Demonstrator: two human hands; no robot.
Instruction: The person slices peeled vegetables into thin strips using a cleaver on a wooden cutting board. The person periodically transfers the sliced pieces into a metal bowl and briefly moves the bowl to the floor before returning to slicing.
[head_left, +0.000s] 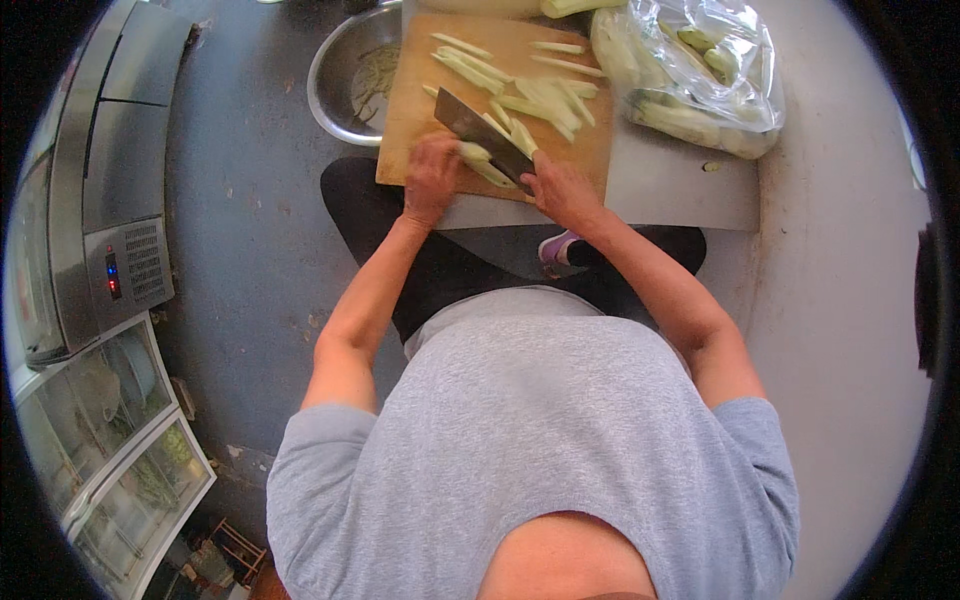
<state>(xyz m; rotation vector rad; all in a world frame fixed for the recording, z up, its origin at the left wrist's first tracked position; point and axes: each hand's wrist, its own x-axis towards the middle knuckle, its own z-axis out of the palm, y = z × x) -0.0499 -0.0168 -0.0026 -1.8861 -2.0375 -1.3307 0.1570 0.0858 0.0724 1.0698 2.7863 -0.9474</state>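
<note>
My right hand (561, 191) grips a cleaver (484, 135), whose broad blade slants up and left over a wooden cutting board (420, 67). Beside the blade, my left hand (433, 174) is on the board's lower left part, its fingers at the end of a pale green vegetable piece (477, 156); motion blur hides whether they grip it. Long cut strips of the pale vegetable (472, 69) lie scattered over the upper and right parts of the board, some of them just right of the blade.
A metal bowl (322, 97) with some thin strips stands left of the board. To the right, a clear plastic bag (694, 82) holds more pale green vegetables on the light table (675, 187). A stainless steel refrigerated unit (127, 172) lines the far left.
</note>
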